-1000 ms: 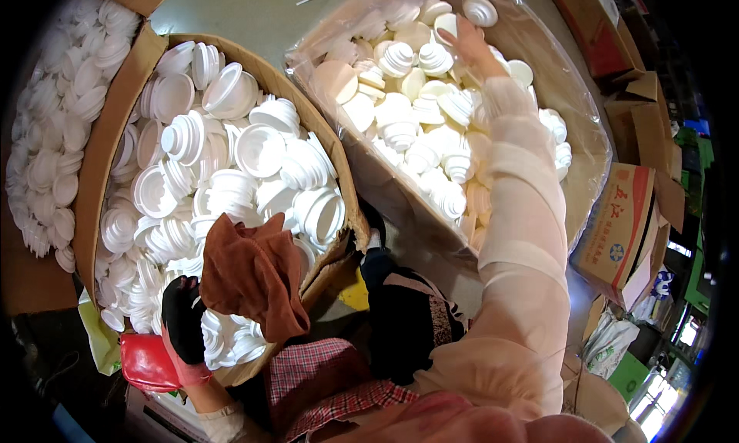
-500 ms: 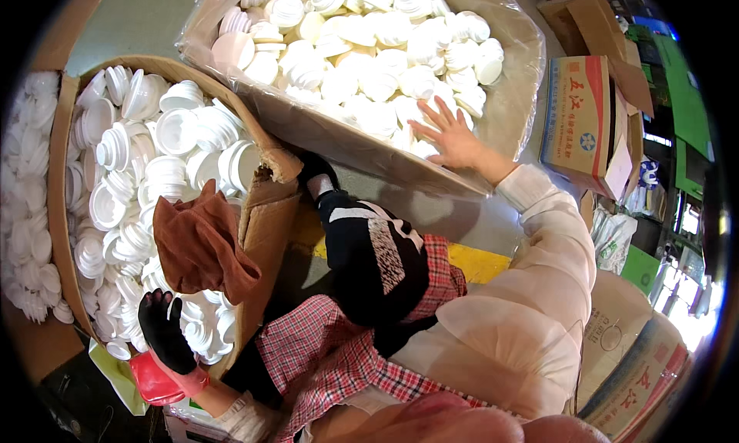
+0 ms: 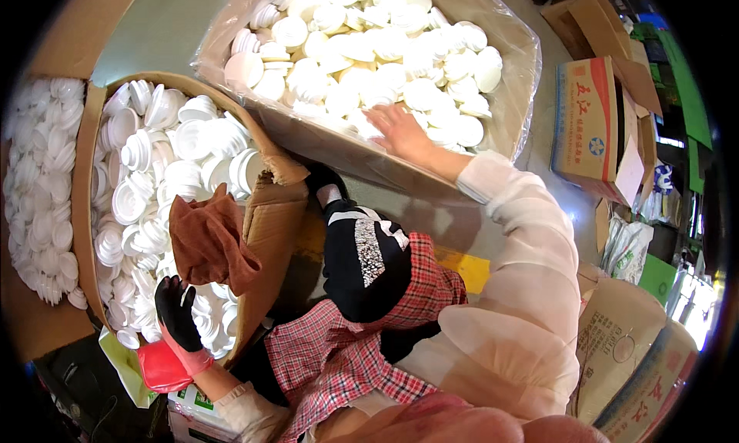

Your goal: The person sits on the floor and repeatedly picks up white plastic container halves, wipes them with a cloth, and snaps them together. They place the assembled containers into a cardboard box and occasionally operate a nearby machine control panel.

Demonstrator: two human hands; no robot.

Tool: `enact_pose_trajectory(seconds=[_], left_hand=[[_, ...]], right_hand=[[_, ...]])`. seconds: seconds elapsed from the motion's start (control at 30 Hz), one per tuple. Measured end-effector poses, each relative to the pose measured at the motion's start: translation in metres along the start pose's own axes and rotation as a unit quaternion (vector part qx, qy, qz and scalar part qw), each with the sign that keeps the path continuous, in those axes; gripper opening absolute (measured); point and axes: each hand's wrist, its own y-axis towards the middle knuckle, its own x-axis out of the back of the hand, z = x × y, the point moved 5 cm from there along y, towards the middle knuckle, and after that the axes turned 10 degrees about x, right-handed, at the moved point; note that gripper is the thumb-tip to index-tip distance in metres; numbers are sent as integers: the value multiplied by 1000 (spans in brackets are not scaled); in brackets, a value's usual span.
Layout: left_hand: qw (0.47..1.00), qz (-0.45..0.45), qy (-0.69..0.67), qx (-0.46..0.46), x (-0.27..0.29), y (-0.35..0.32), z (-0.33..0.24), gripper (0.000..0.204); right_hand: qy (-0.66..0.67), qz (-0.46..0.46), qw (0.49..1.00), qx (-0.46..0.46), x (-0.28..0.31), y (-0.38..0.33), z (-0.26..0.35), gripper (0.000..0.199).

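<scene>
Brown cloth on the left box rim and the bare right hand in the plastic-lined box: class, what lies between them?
In the head view, between the brown cloth and the right hand lie a torn cardboard flap and the lined box's wall.

bright even daylight | soft shadows | whites slightly blown | fisheye bending, black vignette at rim

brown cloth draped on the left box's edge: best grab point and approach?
Grip the brown cloth at its bunched upper fold, coming down from above on the box's open side. It hangs limp over the cardboard wall of the left box, so a pinch on the raised ridge probably lifts it free without disturbing the white lids beside it. The gloved left hand is nearest.
</scene>
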Motion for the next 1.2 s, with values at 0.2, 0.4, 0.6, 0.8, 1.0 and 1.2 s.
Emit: enact_pose_trajectory(seconds=[0.2,0.4,0.6,0.8,1.0,1.2], left_hand=[[999,-33,-19,-3,1,-8,-10,42],[999,-32,3,-37,6,-21,-11,41],[998,-54,14,-41,13,-30,-18,39],[997,-69,-31,-20,11,-35,-13,37],[953,-170,-5,-251,83,-92,-60,33],[855,-327,-190,-356,227,-235,17,41]], right_hand=[[-42,111,991,69,-12,-23,-3,56],[-211,-66,966,-134,43,35,-83,71],[-210,-22,944,-255,34,63,-108,82],[-261,19,951,-163,13,112,-105,78],[-247,47,952,-175,20,96,-134,78],[59,-46,995,64,73,104,13,43]])
